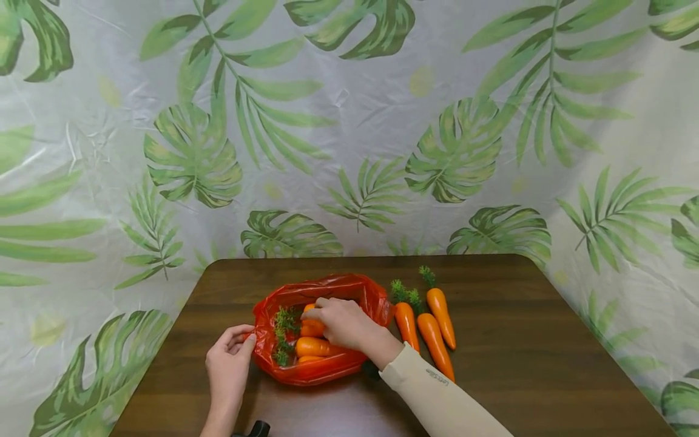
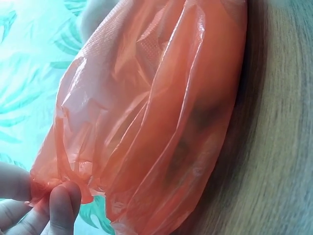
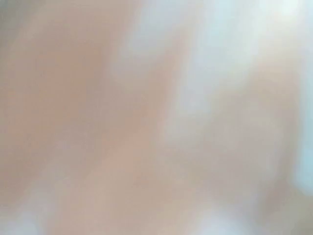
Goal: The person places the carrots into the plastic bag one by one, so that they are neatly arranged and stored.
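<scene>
A red plastic bag (image 1: pixel 306 375) lies open-mouthed on the table, with several orange carrots (image 1: pixel 317 347) and their green tops (image 1: pixel 283 331) inside. My left hand (image 1: pixel 229 358) pinches the bag's left rim between thumb and fingers; the left wrist view shows the bunched plastic (image 2: pixel 61 188) at the fingertips. Over the bag's mouth, my right hand (image 1: pixel 346 321) reaches in with curled fingers on a carrot (image 1: pixel 311 328) near the back. Part of that carrot is hidden by the hand. The right wrist view is too blurred to show the grip.
Three more carrots (image 1: pixel 437 343) with green tops lie on the dark wooden table (image 1: pixel 519 364) just right of the bag. A black object (image 1: pixel 259 429) shows at the front edge of the view. Behind the table hangs a leaf-patterned sheet (image 1: pixel 360 121).
</scene>
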The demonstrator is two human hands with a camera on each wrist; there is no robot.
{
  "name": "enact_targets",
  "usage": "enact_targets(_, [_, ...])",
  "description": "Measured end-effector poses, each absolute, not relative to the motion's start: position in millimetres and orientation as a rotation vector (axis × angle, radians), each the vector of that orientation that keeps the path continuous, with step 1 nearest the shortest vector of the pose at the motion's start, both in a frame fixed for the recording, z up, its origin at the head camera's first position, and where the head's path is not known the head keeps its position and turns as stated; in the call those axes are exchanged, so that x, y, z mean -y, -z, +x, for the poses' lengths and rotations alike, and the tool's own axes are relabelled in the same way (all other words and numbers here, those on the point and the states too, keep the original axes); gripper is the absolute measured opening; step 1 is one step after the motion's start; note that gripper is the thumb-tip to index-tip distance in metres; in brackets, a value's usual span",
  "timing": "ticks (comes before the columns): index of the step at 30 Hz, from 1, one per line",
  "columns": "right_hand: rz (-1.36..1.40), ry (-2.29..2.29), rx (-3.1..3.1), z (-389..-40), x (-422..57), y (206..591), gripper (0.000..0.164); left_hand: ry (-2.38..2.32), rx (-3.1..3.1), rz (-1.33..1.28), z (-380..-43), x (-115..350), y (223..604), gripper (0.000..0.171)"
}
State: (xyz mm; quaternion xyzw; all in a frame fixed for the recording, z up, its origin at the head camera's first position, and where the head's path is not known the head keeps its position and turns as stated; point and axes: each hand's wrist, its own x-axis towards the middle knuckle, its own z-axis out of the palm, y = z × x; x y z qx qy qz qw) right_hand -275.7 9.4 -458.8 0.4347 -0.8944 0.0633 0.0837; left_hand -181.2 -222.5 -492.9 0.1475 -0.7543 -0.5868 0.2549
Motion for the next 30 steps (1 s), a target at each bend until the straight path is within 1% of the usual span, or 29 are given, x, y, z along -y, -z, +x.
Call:
enact_targets(6, [1.256,-0.356,2.689,-269,-22,432,0.048,1.574,2.047,0.399,-180,222,494,0.012])
enact_targets(14, [1.158,-0.543,2.666,-260,-51,403,0.045,1.562,2.030,0.392,-181,220,495,0.012])
enact_targets(23, [0.994,-0.644,2.615,-253,-83,388,0.048,1.556,2.021,0.399,-181,220,494,0.012])
enact_targets(30, [0.870,-0.705,2.607,-249,-105,389,0.048,1.565,2.004,0.393,-182,220,496,0.012])
